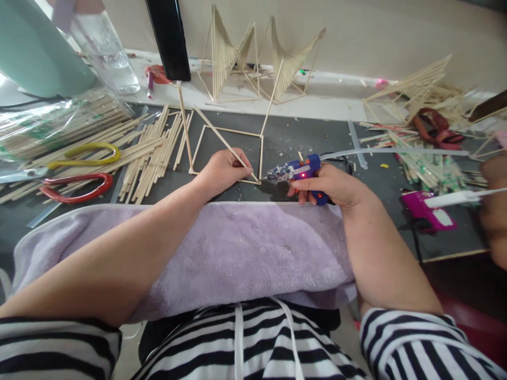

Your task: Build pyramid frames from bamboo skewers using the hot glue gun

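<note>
Wooden stick [216, 132] between pinched left fingers [240, 173], right fingers [304, 184] round glue gun [298, 168], towel [245, 243] edge near

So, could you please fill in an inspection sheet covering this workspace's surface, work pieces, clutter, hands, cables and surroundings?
Surface: dark grey tabletop, pale specks scattered.
Work pieces: square frame of thin pale wooden sticks, lying flat, sticks rising from two corners; blue plastic glue gun, red light lit, nozzle at the near right corner, contact unclear.
Clutter: loose pale wooden sticks; metal scissors with yellow and red handles; magenta plastic device.
Hands: left hand holds a slanted thin wooden stick; right hand grips the glue gun.
Cables: thin black cord beside the right hand; route unclear.
Surroundings: twisted wooden-stick models by the cream wall; another person's blurred arm or hand at right.
</note>
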